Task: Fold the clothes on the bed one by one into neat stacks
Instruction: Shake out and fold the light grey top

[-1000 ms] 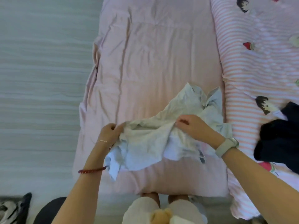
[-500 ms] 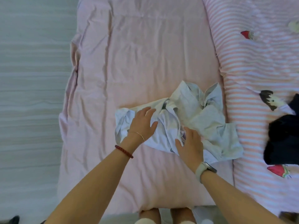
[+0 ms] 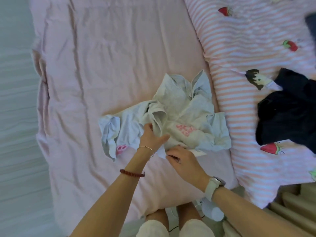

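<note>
Nearest, the person's right hand (image 3: 182, 157), a pale watch on its wrist, pinches the near hem of a crumpled pale grey cotton garment with pink print (image 3: 179, 117). Just beyond, the left hand (image 3: 151, 139), wearing a thin bracelet, has its fingers tucked into a fold of the same garment, gripping it. The garment lies bunched on the pink sheet of the bed (image 3: 102, 57). Further right, a dark navy piece of clothing (image 3: 287, 110) lies heaped on a pink-striped strawberry-print duvet (image 3: 248, 40).
</note>
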A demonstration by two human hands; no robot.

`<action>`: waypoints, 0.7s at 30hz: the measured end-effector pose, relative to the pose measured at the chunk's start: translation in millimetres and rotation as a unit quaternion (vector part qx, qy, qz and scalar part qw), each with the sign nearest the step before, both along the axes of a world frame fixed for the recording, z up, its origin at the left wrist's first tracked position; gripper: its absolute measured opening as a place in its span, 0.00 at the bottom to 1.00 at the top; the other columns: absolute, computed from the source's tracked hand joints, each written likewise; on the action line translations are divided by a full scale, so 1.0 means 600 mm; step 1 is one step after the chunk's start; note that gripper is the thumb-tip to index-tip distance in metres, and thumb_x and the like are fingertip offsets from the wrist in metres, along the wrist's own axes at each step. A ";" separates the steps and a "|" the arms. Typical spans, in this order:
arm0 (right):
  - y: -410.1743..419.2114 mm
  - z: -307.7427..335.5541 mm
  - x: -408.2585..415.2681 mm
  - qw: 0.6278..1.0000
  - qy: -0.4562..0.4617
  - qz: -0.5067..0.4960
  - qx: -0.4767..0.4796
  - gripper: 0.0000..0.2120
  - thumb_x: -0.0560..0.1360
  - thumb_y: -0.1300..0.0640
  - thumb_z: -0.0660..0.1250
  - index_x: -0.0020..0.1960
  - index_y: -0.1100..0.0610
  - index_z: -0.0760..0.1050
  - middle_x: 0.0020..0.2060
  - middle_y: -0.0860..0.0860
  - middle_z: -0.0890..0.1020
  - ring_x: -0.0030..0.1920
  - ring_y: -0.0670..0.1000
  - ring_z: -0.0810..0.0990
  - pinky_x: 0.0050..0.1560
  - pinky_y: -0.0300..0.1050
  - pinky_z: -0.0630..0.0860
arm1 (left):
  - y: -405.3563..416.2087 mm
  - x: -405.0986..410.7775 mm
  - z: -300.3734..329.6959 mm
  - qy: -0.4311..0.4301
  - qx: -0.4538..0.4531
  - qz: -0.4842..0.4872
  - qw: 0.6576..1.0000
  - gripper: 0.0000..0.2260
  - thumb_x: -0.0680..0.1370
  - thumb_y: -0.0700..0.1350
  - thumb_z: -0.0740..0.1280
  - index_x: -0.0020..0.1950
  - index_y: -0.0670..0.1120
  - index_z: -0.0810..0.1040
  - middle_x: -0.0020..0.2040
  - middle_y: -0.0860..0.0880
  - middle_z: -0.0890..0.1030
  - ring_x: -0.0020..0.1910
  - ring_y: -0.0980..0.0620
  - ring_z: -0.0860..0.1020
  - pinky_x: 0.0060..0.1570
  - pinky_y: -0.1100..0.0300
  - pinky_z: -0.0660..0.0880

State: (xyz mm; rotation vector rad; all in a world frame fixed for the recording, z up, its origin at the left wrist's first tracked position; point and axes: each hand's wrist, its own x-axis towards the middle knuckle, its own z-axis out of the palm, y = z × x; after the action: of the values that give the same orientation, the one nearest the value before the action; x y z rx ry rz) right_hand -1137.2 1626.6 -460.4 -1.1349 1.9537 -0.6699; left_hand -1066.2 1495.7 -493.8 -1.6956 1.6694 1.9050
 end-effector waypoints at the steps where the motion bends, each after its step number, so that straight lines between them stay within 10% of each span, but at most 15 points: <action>1: 0.005 0.003 -0.002 1.000 -0.024 0.008 0.012 0.06 0.75 0.66 0.66 0.48 0.63 0.81 0.40 0.50 0.78 0.41 0.49 0.74 0.48 0.38 0.69 | 0.003 0.003 0.001 -0.001 -0.039 0.019 0.999 0.19 0.73 0.39 0.68 0.61 0.43 0.66 0.47 0.49 0.73 0.46 0.48 0.74 0.38 0.67 0.71; 6: -0.031 0.043 -0.062 0.999 0.013 -0.036 -0.034 0.21 0.77 0.66 0.61 0.69 0.56 0.67 0.63 0.53 0.72 0.63 0.52 0.72 0.61 0.47 0.71 | -0.018 0.028 0.048 0.118 -0.041 0.083 0.989 0.15 0.75 0.33 0.63 0.61 0.42 0.69 0.44 0.47 0.78 0.42 0.50 0.76 0.39 0.68 0.73; 9: -0.110 0.095 -0.113 0.982 0.119 0.123 -0.084 0.31 0.76 0.66 0.62 0.73 0.49 0.54 0.73 0.52 0.60 0.71 0.54 0.62 0.67 0.46 0.63 | -0.050 0.047 0.121 0.190 -0.084 0.007 0.978 0.10 0.76 0.37 0.65 0.56 0.44 0.72 0.45 0.45 0.78 0.45 0.50 0.76 0.49 0.57 0.74; 13: -0.218 0.201 -0.158 0.914 0.222 0.317 -0.118 0.39 0.75 0.64 0.63 0.70 0.41 0.40 0.73 0.44 0.42 0.74 0.56 0.55 0.69 0.53 0.61 | -0.106 0.068 0.247 0.229 -0.172 -0.075 0.955 0.07 0.76 0.38 0.65 0.47 0.51 0.75 0.40 0.51 0.76 0.39 0.61 0.73 0.41 0.69 0.71; 17: -0.286 0.323 -0.162 0.865 0.251 0.396 -0.179 0.36 0.75 0.63 0.61 0.74 0.41 0.47 0.76 0.45 0.48 0.73 0.53 0.59 0.66 0.52 0.66 | -0.146 0.065 0.382 0.238 -0.226 -0.098 0.940 0.06 0.77 0.35 0.64 0.48 0.45 0.76 0.41 0.49 0.78 0.40 0.59 0.75 0.42 0.68 0.72; 21: -0.301 0.428 -0.174 0.900 0.173 0.318 -0.242 0.24 0.74 0.57 0.66 0.67 0.47 0.62 0.72 0.47 0.62 0.68 0.50 0.66 0.60 0.56 0.71 | -0.166 0.050 0.512 0.240 -0.298 -0.092 0.919 0.09 0.78 0.33 0.62 0.42 0.46 0.75 0.36 0.52 0.75 0.35 0.63 0.72 0.37 0.69 0.68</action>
State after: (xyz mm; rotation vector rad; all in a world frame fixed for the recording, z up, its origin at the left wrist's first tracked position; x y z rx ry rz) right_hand -1241.5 1446.2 -203.4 -2.2004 1.5502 -0.6282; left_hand -1036.1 1395.8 -186.7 -1.1709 2.7108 1.9468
